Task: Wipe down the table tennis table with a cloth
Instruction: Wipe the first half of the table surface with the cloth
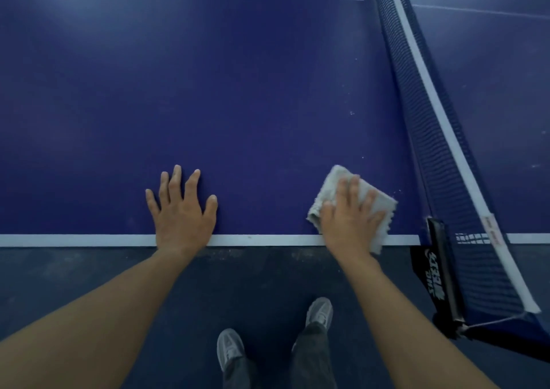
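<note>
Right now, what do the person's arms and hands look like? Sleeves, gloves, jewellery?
No sleeve in view: the left forearm and right forearm are bare to the frame's edge. The left hand and right hand are ungloved; no ring, watch or wristband shows. Below are grey shoes and dark trousers.
</note>
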